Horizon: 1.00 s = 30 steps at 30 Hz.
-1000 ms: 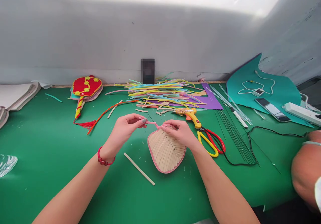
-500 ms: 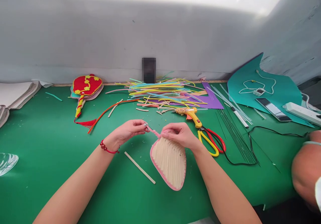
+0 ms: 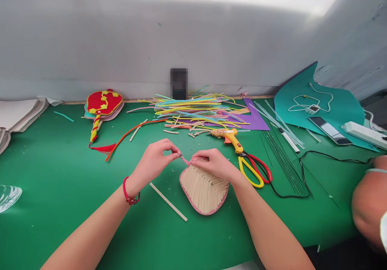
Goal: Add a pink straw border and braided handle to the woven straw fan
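Working at a remove through the head camera, I see the left hand [image 3: 159, 161], thumb and fingertips pinched, holding a pink strip [image 3: 185, 161] at the top of a pale, pink-edged fan [image 3: 203, 191]. The right hand [image 3: 213, 163] clasps the fan by that same end, front and center over a green table [image 3: 102, 221]; whether its lower edge touches, I cannot tell. A pale stick [image 3: 168, 202] lies near the fan, left of it, and a yellow glue gun [image 3: 231, 137] beyond the right hand.
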Each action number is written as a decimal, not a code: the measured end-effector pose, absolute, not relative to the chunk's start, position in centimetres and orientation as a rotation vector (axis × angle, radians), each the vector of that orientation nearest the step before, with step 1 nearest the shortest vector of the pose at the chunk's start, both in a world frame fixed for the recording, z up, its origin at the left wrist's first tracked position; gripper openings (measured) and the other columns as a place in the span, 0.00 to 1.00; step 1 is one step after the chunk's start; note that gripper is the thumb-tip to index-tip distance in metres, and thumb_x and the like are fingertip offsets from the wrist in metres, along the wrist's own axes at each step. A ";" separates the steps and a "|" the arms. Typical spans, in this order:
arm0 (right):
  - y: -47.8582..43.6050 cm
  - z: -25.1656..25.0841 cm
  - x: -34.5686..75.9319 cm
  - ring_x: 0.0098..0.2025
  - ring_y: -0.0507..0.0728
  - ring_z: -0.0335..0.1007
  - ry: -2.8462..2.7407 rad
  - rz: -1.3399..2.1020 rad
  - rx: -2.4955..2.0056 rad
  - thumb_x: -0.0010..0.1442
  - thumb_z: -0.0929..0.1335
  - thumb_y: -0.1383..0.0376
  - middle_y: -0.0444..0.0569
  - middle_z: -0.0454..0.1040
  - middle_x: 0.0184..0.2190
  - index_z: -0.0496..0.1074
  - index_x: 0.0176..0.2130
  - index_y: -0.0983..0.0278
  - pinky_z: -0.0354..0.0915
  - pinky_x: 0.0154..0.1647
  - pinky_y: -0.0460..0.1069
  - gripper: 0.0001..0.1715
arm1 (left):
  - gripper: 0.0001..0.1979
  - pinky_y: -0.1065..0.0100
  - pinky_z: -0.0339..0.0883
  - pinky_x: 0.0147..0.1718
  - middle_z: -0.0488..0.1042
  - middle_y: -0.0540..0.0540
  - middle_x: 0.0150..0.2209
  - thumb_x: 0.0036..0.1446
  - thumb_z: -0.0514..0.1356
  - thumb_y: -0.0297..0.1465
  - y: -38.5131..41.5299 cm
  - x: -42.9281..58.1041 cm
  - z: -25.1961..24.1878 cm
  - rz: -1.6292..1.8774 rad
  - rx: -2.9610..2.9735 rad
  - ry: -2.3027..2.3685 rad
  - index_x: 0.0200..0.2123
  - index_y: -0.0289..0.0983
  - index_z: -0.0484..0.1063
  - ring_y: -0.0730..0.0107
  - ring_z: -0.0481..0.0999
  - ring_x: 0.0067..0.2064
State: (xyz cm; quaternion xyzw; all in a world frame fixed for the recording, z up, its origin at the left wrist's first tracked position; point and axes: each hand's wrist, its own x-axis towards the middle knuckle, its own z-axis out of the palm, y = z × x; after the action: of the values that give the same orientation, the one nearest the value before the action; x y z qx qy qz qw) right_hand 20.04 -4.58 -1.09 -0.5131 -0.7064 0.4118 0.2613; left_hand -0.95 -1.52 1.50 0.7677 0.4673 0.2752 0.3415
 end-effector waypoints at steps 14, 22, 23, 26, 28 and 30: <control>-4.4 -1.4 20.0 0.33 0.55 0.72 -1.481 0.996 -1.224 0.50 0.71 0.53 0.48 0.77 0.30 0.76 0.32 0.64 0.67 0.36 0.49 0.17 | 0.14 0.66 0.66 0.42 0.74 0.46 0.33 0.44 0.66 0.40 -0.1 -1.4 0.2 0.720 1.143 1.083 0.28 0.36 0.72 0.66 0.73 0.40; -5.3 -0.5 19.6 0.29 0.52 0.69 -1.881 1.279 -1.089 0.54 0.69 0.55 0.46 0.77 0.27 0.77 0.32 0.65 0.64 0.30 0.45 0.16 | 0.12 0.69 0.64 0.35 0.74 0.48 0.30 0.48 0.62 0.40 -0.1 -1.7 0.9 0.503 1.412 1.010 0.26 0.37 0.72 0.69 0.72 0.34; -5.3 -0.5 19.7 0.29 0.51 0.68 -1.930 1.301 -1.094 0.54 0.69 0.55 0.45 0.76 0.27 0.77 0.32 0.65 0.63 0.30 0.45 0.16 | 0.12 0.69 0.64 0.34 0.74 0.48 0.29 0.48 0.62 0.40 -0.2 -1.8 1.2 0.471 1.481 1.034 0.26 0.37 0.73 0.69 0.72 0.33; -5.2 -0.6 19.8 0.30 0.52 0.68 -2.003 1.308 -1.162 0.56 0.67 0.56 0.45 0.77 0.28 0.77 0.33 0.64 0.62 0.31 0.45 0.15 | 0.11 0.69 0.63 0.32 0.75 0.49 0.29 0.49 0.61 0.40 -0.6 -1.7 2.0 0.469 1.672 1.100 0.27 0.37 0.73 0.67 0.71 0.33; -5.0 -0.8 19.9 0.32 0.52 0.69 -1.988 1.237 -1.225 0.57 0.66 0.57 0.45 0.78 0.30 0.77 0.34 0.63 0.63 0.33 0.45 0.14 | 0.10 0.68 0.63 0.34 0.74 0.48 0.30 0.52 0.59 0.38 -1.0 -1.4 2.1 0.591 1.830 1.164 0.27 0.38 0.73 0.67 0.71 0.34; -4.8 -1.0 19.9 0.34 0.53 0.70 -1.933 1.121 -1.287 0.58 0.66 0.57 0.46 0.78 0.32 0.77 0.34 0.63 0.63 0.35 0.46 0.14 | 0.09 0.68 0.63 0.36 0.74 0.48 0.31 0.54 0.57 0.35 -1.6 -1.1 2.2 0.751 1.976 1.250 0.27 0.38 0.72 0.67 0.71 0.35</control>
State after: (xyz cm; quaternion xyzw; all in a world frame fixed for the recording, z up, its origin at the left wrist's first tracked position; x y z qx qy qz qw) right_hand 19.86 -4.76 -1.00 -0.4796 -0.7201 0.4175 0.2779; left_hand -1.06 -1.61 2.17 0.7577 0.4796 0.2879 0.3363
